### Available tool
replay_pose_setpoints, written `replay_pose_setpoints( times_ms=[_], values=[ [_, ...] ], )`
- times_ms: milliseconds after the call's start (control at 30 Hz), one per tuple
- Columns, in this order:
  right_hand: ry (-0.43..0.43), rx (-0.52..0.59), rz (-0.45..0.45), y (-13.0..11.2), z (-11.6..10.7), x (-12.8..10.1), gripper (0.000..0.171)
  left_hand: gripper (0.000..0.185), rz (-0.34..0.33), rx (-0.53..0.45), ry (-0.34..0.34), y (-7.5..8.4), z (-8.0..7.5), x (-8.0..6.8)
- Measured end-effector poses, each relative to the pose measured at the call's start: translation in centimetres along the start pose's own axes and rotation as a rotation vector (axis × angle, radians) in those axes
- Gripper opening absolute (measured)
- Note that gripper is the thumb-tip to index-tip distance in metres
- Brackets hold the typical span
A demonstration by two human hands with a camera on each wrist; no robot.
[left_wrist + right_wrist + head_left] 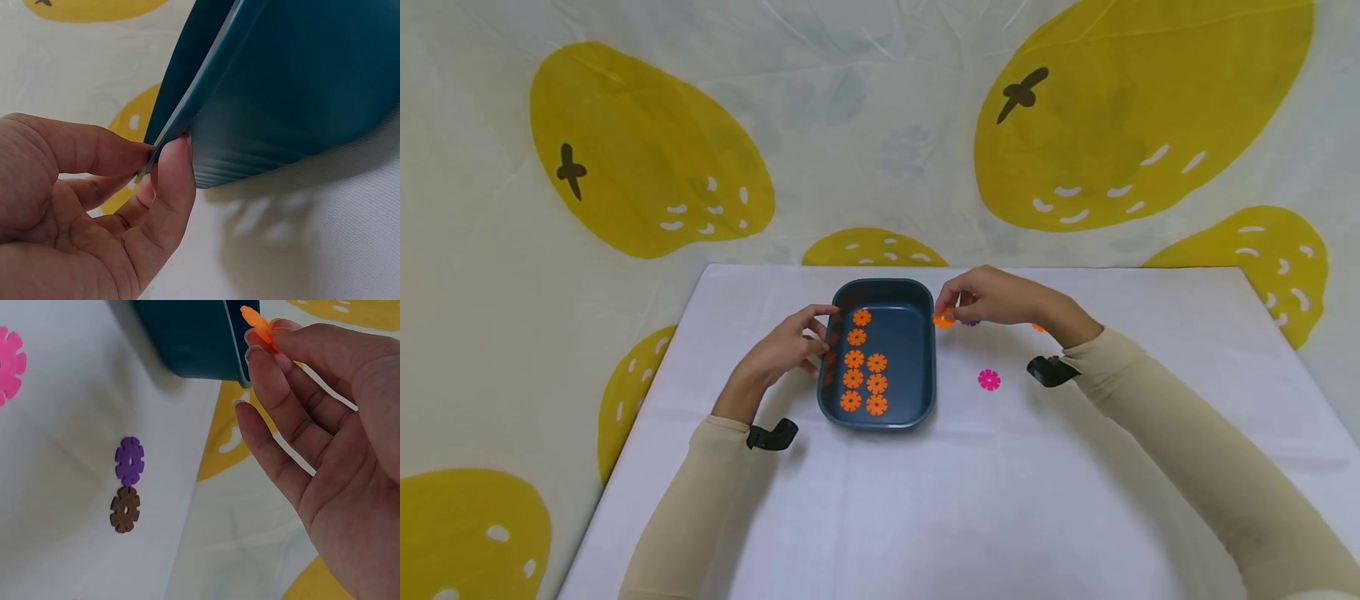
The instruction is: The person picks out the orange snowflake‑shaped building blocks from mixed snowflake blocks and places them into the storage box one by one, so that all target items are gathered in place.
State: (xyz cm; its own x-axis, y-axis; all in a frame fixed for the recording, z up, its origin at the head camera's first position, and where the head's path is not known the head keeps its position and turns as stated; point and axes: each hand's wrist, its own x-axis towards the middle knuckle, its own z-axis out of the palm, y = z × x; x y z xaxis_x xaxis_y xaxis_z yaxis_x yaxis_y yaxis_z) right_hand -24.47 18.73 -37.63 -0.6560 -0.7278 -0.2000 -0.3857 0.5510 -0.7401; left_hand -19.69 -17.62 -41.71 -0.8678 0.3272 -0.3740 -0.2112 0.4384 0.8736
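the tray (925,350) rim is pinched steady by the left hand (786,350). the orange disc (942,319), pinched in the right hand (992,296) at the tray's right rim, is best lowered flat beside the rows, not dropped.

The head view looks forward and down from above the near edge of the table (1075,500), far enough to take in both forearms, the blue tray (925,367) and the lemon-print backdrop. The left wrist view sits very close beside the left hand (81,212), facing the tray's outer wall (300,94). The right wrist view looks past the right hand (325,444) at the tray's corner (194,337); all three views share the tray
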Motion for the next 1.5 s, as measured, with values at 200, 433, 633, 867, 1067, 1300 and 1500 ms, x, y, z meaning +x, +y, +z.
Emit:
replay_pose_setpoints(
  times_ms=[200,433,633,867,1067,1300,1500],
  values=[
    [-0.014,-0.015,0.001,-0.4,0.4,0.9,0.016,0.065,-0.003,0.000,-0.001,0.1,0.0,-0.1],
    [-0.031,-0.034,0.003,-1.3,0.7,1.8,0.016,0.065,-0.010,-0.003,0.003,0.0,0.1,-0.1],
    [-0.039,-0.066,-0.019,-1.7,0.9,2.5,0.015,0.065,-0.003,-0.004,-0.002,0.1,0.1,-0.2],
    [-0.061,-0.053,-0.046,-2.1,1.3,3.3,0.014,0.065,-0.004,-0.002,-0.006,0.1,0.0,-0.1],
    [-0.078,-0.075,-0.071,-2.3,1.5,3.9,0.015,0.064,0.000,0.000,-0.002,0.1,0.0,-0.2],
    [-0.090,-0.109,-0.082,-2.9,1.6,4.6,0.015,0.066,0.005,-0.011,-0.009,0.0,0.0,-0.1],
    [-0.108,-0.157,-0.072,-3.4,1.6,5.3,0.016,0.066,0.000,-0.011,-0.003,0.1,0.0,-0.1]
  ],
)
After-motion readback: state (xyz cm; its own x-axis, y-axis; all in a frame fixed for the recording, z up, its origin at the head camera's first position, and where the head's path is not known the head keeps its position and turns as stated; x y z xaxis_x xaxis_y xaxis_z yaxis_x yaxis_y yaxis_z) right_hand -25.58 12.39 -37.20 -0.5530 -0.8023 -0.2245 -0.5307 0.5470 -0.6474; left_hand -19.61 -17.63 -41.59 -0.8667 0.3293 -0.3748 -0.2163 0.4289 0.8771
